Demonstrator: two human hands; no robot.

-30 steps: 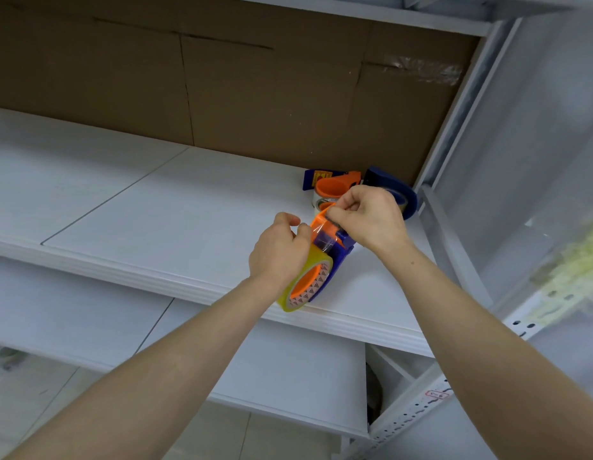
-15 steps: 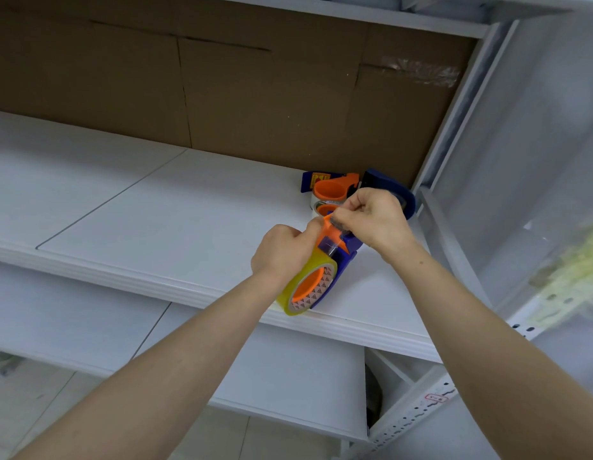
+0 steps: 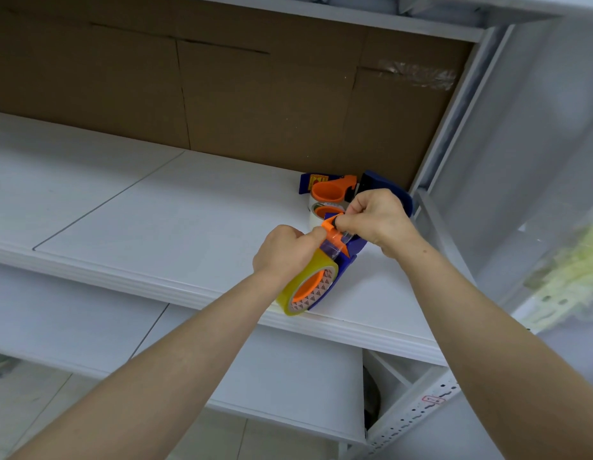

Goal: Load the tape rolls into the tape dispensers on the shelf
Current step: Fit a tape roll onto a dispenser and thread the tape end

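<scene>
Looks like a stockroom or packing area, not a home. White metal rack: flat shelf boards (image 3: 139, 207) on a perforated steel upright (image 3: 417, 410), with a lower shelf level (image 3: 89, 327) beneath. Plain cardboard sheets (image 3: 255, 104) serve as the back wall. Only packing gear on it: a tape dispenser (image 3: 349, 257) carrying a tape roll (image 3: 298, 283), more dispensers (image 3: 331, 190) behind. Tiled floor (image 3: 26, 403) underneath
</scene>
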